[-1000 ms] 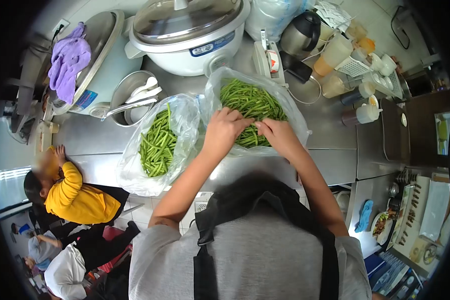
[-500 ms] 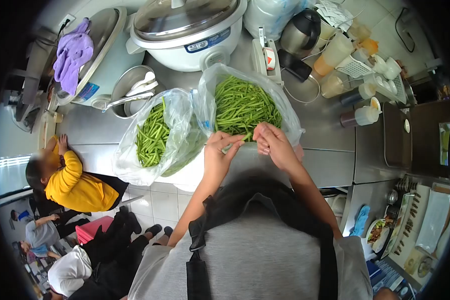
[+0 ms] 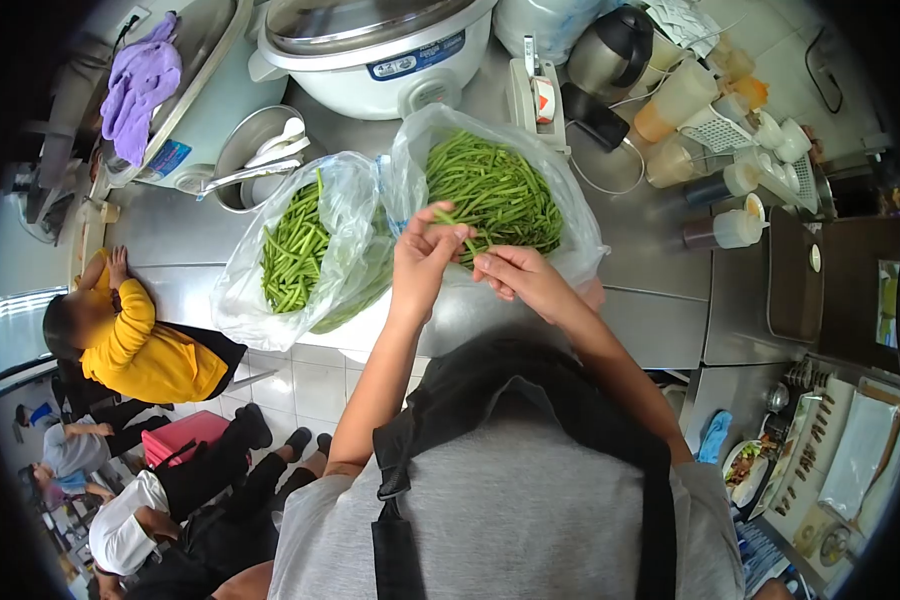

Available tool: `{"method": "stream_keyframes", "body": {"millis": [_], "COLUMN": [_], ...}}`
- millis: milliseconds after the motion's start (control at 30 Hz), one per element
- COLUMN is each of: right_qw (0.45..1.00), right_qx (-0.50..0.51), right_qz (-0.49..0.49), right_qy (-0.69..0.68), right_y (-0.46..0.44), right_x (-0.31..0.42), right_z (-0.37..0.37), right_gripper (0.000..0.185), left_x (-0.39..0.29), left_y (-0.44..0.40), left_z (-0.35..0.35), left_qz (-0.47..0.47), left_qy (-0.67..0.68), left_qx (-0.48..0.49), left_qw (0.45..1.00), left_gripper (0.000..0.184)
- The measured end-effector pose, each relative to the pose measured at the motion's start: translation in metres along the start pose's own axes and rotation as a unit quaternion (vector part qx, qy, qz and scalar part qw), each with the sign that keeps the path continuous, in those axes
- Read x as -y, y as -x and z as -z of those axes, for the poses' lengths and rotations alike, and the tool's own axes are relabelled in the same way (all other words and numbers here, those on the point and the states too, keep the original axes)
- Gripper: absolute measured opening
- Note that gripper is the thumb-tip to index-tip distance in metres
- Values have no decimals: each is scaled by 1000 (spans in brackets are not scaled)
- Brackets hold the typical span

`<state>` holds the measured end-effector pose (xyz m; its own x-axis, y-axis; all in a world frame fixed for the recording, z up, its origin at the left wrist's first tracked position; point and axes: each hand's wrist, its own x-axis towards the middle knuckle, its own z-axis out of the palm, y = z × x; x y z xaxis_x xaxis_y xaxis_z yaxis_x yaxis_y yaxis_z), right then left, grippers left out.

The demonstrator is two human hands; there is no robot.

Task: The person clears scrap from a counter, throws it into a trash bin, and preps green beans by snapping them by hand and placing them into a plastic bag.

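Observation:
My left hand [image 3: 425, 265] pinches a green bean [image 3: 452, 222] at the near edge of the right plastic bag [image 3: 588, 215]. My right hand [image 3: 522, 278] is closed beside it, thumb and finger pinched at the bean's near end. Long whole green beans [image 3: 495, 190] fill that bag, just beyond my fingers. Left of my left hand stands a second clear bag [image 3: 355, 215] with short pieces of green bean [image 3: 295, 258] in it.
A large rice cooker [image 3: 375, 60] stands behind the bags, with a metal pot [image 3: 232, 160] of utensils to its left. Sauce bottles [image 3: 725, 230] are at the right. A person in a yellow jacket [image 3: 135, 345] leans at the counter's left end.
My left hand has moved up and turned, its fingers now raised over the whole beans. My right hand has shifted left and slightly nearer me. The view has tilted slightly.

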<state>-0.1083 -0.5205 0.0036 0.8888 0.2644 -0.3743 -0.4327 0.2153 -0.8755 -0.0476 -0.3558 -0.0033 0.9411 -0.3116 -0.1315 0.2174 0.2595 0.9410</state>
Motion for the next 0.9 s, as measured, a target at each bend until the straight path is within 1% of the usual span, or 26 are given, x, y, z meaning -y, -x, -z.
{"method": "stream_keyframes", "body": {"millis": [33, 67, 100, 133, 167, 200, 267, 300, 367, 400, 433, 467, 500, 600, 667, 767, 867, 900], "right_qw": [999, 995, 989, 977, 962, 944, 934, 927, 944, 951, 968, 976, 976, 977, 978, 980, 980, 980], "right_qx": [-7, -13, -19, -28, -38, -48, -95, -118, -146, -160, -154, -146, -137, -99, -114, -140, -153, -154], "right_qz": [20, 42, 64, 86, 107, 128, 159, 176, 166, 160, 159, 156, 152, 117, 99, 68, 63, 67], "right_qy": [45, 90, 135, 191, 247, 301, 306, 309, 244, 212, 119, 26, -69, -148, -140, -122, -109, -106], "right_y": [2, 4, 5, 4, 5, 5, 4, 2, -1, -3, -7, -13, -16, -17, -19, -17, -14, -13], "right_x": [0, 2, 5, 9, 11, 14, 24, 26, 25, 23, 18, 11, 6, 3, -1, 1, 2, 2], "right_z": [0, -2, -2, 0, 1, 3, 5, 5, 2, 1, 2, 3, 4, 1, 6, 15, 27, 30], "right_gripper": [26, 25, 24, 23, 22, 21, 19, 18, 20, 20, 21, 22, 22, 23, 23, 23, 21, 21], "left_x": [1, 0, -15, -32, -49, -49, -45, -44, -41, -38, -33, -28, -19, -2, -3, 10, 21, 11], "left_y": [2, 3, 4, 9, 14, 16, 18, 15, 9, 8, 6, 5, 1, -17, -30, -50, -70, -75], "left_z": [-1, 1, -2, -3, -4, 0, 6, 9, 12, 9, 0, -7, -10, -13, -17, -16, -1, -3], "left_qz": [-38, -144, -243, -254, -277, -270, -252, -218, -148, -88, -27, 35, 30, 21, 27, -27, -23, -1], "left_qy": [12, -152, -311, -429, -532, -548, -576, -564, -534, -451, -362, -267, -220, -95, -34, -53, -103, -100], "left_qx": [-18, -36, -52, -6, 37, 75, 147, 150, 159, 141, 120, 97, 88, 68, 69, 49, 19, -2], "left_qw": [999, 977, 917, 867, 799, 789, 763, 782, 817, 877, 924, 958, 971, 993, 997, 997, 994, 995], "left_gripper": [35, 38, 42, 44, 46, 44, 38, 35, 28, 26, 24, 22, 22, 22, 24, 22, 18, 16]}}
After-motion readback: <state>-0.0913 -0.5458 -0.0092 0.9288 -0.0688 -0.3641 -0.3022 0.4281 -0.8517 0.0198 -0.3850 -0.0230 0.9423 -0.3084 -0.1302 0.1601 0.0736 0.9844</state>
